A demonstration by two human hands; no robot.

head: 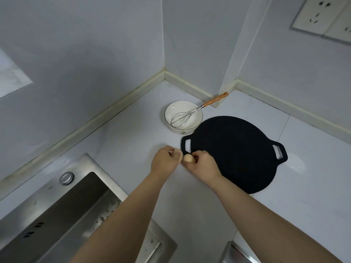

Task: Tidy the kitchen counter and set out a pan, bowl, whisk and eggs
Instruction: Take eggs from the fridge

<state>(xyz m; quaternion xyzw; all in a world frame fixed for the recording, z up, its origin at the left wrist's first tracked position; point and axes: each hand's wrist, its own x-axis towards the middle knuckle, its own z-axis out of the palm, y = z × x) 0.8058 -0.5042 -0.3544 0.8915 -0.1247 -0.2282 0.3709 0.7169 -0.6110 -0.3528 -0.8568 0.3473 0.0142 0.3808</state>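
A flat black pan (237, 149) with two loop handles lies on the white counter (123, 141). Behind its left edge stands a white bowl (182, 106) with a wire whisk (182, 119) resting inside, its orange handle pointing toward the wall corner. My right hand (203, 166) grips a brown egg (188, 158) just left of the pan's near handle, low over the counter. My left hand (165, 160) is curled right beside it, fingers closed on a second pale egg that is mostly hidden.
A steel sink (62, 211) with a round drain knob (66, 178) fills the lower left. Walls meet in a corner behind the bowl, and a power socket (322, 16) sits on the right wall. Another steel edge (230, 251) shows at the bottom.
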